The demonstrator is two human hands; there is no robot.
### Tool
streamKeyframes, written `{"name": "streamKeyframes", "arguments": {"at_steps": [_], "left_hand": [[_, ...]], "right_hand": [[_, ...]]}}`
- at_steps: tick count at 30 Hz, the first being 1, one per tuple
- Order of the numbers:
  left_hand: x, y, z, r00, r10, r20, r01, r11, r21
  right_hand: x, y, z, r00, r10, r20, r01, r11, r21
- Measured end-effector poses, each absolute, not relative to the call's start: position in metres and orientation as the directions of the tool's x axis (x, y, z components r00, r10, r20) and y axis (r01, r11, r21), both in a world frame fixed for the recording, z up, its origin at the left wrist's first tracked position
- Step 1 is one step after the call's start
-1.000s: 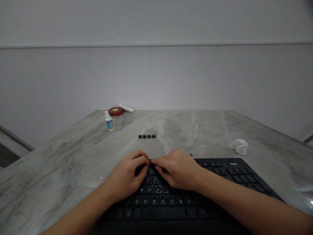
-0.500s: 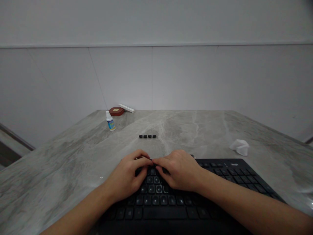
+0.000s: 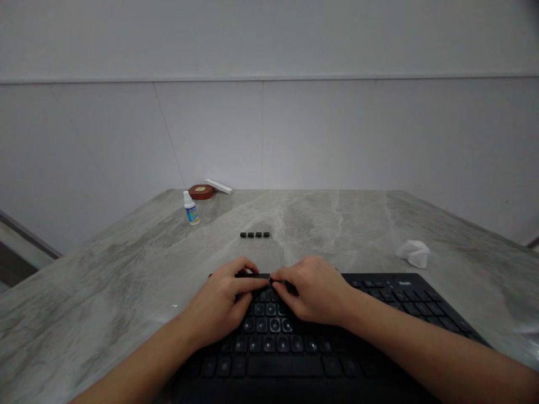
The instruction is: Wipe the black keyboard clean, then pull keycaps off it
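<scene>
A black keyboard [image 3: 284, 366] lies in front of me, its upper rows partly covered by my hands. My right hand [image 3: 315, 292] is closed at the top edge, thumb and index finger pinching a small dark piece that looks like a keycap [image 3: 271, 280]. From the other side, my left hand [image 3: 225, 294] reaches in with its index finger stretched out, the tip at or against that piece. Its thumb is apart from the index finger, over the left keys. Beyond the keyboard, several small black keycaps [image 3: 255, 235] lie in a row on the table.
A white spray bottle [image 3: 191, 210] with a blue label stands at the left. Behind it are a reddish-brown box [image 3: 201, 192] and a white strip [image 3: 219, 186]. Crumpled white tissue [image 3: 415, 254] lies at the right on the grey marbled table [image 3: 337, 224], which meets a wall.
Both hands' fingertips have shifted slightly right along the keyboard's top edge. My left index finger is now straighter, and the small piece between my right fingertips shows more clearly.
</scene>
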State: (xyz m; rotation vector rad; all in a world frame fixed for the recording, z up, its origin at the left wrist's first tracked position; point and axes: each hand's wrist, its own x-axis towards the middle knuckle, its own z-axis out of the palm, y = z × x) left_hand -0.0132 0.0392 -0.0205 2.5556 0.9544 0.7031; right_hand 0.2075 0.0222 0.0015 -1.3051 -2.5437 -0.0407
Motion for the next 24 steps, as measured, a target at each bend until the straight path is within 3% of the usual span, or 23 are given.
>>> {"name": "streamKeyframes", "arguments": {"at_steps": [17,24], "left_hand": [[-0.01,0.038,-0.017,0.631,0.706,0.321,0.515,-0.691,0.508],[-0.011,0.039,-0.018,0.646,0.694,0.318,0.516,-0.704,0.488]], "right_hand": [[0.21,0.027,-0.006,-0.593,0.721,0.359,0.707,0.679,-0.195],[0.212,0.027,-0.01,-0.59,0.659,0.466,0.634,0.736,-0.238]]}}
